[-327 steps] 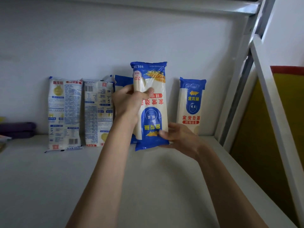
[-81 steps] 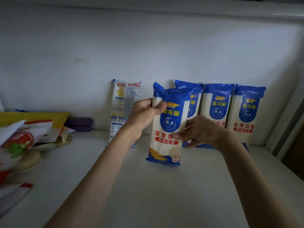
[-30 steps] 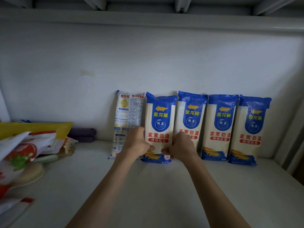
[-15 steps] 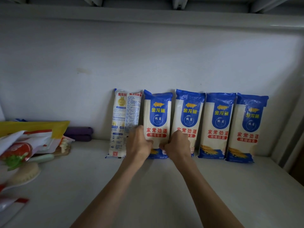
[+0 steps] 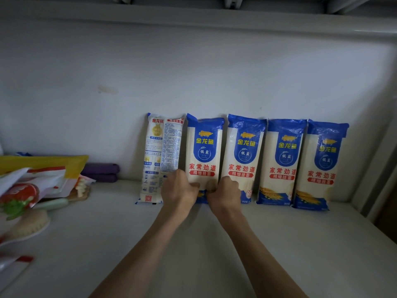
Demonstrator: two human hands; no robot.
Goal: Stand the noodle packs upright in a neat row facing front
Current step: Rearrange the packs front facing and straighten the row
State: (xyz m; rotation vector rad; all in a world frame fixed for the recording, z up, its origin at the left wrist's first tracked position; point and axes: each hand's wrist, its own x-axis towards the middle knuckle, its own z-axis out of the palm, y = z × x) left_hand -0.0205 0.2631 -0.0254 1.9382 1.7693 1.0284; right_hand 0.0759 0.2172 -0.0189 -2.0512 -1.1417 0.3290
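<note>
Five noodle packs stand in a row on the white shelf (image 5: 193, 244), leaning back on the wall. Four of them show their blue fronts. The last pack on the left, the back-facing pack (image 5: 162, 155), shows its small print side, so it is the wrong way round. Both hands are low down on the second pack (image 5: 204, 155). The left hand (image 5: 179, 189) pinches its bottom left edge, and the right hand (image 5: 224, 190) pinches its bottom right edge, with the fingers curled tight on the plastic. This pack stands tall, its long side going straight up, and its edge touches the third pack (image 5: 243, 155) beside it. The fourth pack (image 5: 283, 160) and the fifth pack (image 5: 322, 164) stand to the right and look fine. I think the hands are just nudging the second pack so it sits straight. The job looks nearly done. The back-facing pack is just to the left of the left hand, almost touching it, so that hand is the nearer one to reach it. It also stands tall, so it would need a spin around its long side to show the front. Other things, like a purple bundle (image 5: 101, 173) and some bags, lie well apart on the left.
</note>
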